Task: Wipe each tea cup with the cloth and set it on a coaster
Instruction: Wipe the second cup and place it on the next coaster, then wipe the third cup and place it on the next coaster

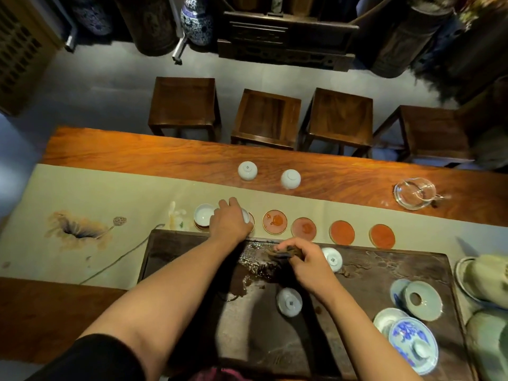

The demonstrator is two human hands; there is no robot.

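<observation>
On the dark tea tray (384,273), the right hand (308,264) grips the brown cloth (283,253). At eleven o'clock from it, the left hand (229,221) curls over a white tea cup (245,215) on a coaster (251,222); another cup (204,215) sits at its nine o'clock.

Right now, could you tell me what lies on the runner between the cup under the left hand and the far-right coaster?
Three bare coasters in a row, seen in the head view.
</observation>
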